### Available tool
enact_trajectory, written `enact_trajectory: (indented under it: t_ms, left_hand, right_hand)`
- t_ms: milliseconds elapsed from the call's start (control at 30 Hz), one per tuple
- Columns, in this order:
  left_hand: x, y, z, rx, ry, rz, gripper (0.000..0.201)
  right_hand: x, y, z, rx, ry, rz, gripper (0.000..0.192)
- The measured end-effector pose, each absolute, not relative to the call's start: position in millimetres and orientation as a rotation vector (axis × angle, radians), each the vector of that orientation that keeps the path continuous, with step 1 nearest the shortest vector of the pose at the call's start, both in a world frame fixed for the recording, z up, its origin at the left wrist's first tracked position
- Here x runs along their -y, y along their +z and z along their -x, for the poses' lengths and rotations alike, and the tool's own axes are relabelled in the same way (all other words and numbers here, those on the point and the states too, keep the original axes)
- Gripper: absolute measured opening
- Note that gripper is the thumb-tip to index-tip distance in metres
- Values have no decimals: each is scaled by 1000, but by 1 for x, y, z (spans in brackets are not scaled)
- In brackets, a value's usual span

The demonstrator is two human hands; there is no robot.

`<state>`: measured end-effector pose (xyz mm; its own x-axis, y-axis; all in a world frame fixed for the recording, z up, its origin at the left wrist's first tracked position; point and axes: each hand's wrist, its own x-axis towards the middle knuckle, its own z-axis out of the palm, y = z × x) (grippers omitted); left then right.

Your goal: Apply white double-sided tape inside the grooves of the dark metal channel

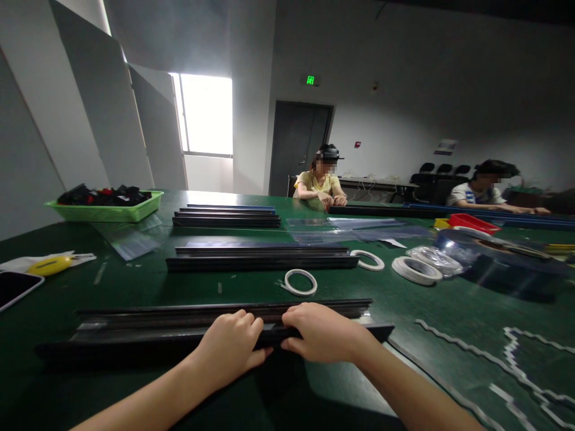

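Around black strips (179, 329), both hands curled.

Assembly workroom: long green worktop (135, 281), stacked black strips (260, 258), tape rolls (415, 269), parts basket (108, 209), seated co-workers (321, 182).

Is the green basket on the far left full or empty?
Full: the green basket is heaped above its rim with dark pieces, some red.

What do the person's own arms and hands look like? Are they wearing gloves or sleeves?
No gloves and no sleeves show. The left hand and the right hand are both bare, and the forearms are bare all the way to the bottom edge of the picture. No rings, watch or bracelet can be seen on the fingers or wrists.
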<state>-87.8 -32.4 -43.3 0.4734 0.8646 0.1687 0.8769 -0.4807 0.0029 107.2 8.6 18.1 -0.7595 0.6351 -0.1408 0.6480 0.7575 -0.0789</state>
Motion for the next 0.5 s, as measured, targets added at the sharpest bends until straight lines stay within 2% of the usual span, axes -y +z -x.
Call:
enact_trajectory:
  t_ms: [500]
  left_hand:
    - [35,-40,85,1527,-223,2616,20]
  right_hand:
    - [-13,11,-101,-2941,-275,-914,19]
